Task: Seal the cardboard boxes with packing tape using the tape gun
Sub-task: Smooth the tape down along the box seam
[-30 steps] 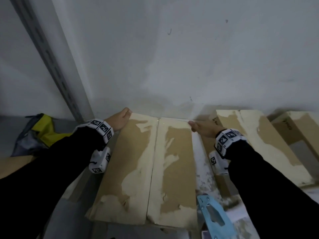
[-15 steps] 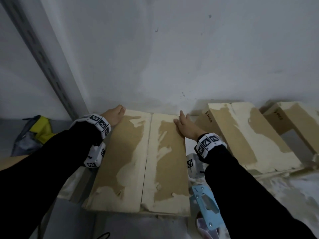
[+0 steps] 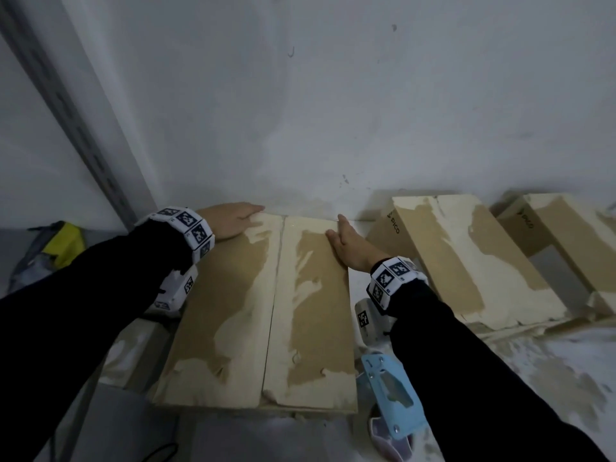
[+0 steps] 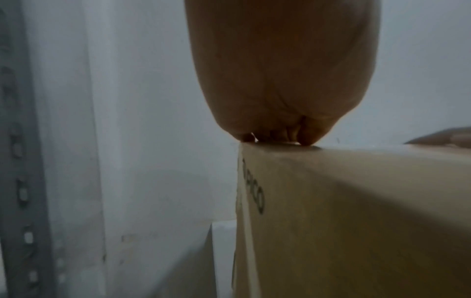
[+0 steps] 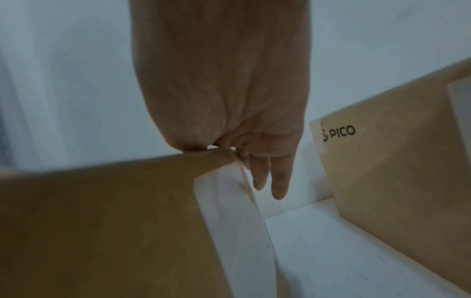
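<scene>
A brown cardboard box (image 3: pixel 233 311) with torn pale patches lies in front of me, its two top flaps down and meeting at a middle seam. My left hand (image 3: pixel 233 220) rests flat on its far left corner; the left wrist view shows that hand (image 4: pixel 280 80) touching the box (image 4: pixel 356 201) top edge. My right hand (image 3: pixel 345 240) presses the right flap at its far right edge. In the right wrist view two straight fingers (image 5: pixel 280 181) hang down beside the box (image 5: pixel 102 221). The blue tape gun (image 3: pixel 390 398) lies on the table under my right forearm, held by neither hand.
Two more cardboard boxes, one near (image 3: pixel 466 261) and one far right (image 3: pixel 566 228), lean by the white wall. A slotted metal upright (image 3: pixel 66 121) runs up at left, with a yellow and grey bag (image 3: pixel 56 248) below it. The white tabletop (image 3: pixel 533 378) shows at right.
My right hand has drawn back from the far edge of the right flap to the flap's right side. The left hand has stayed on the far left corner.
</scene>
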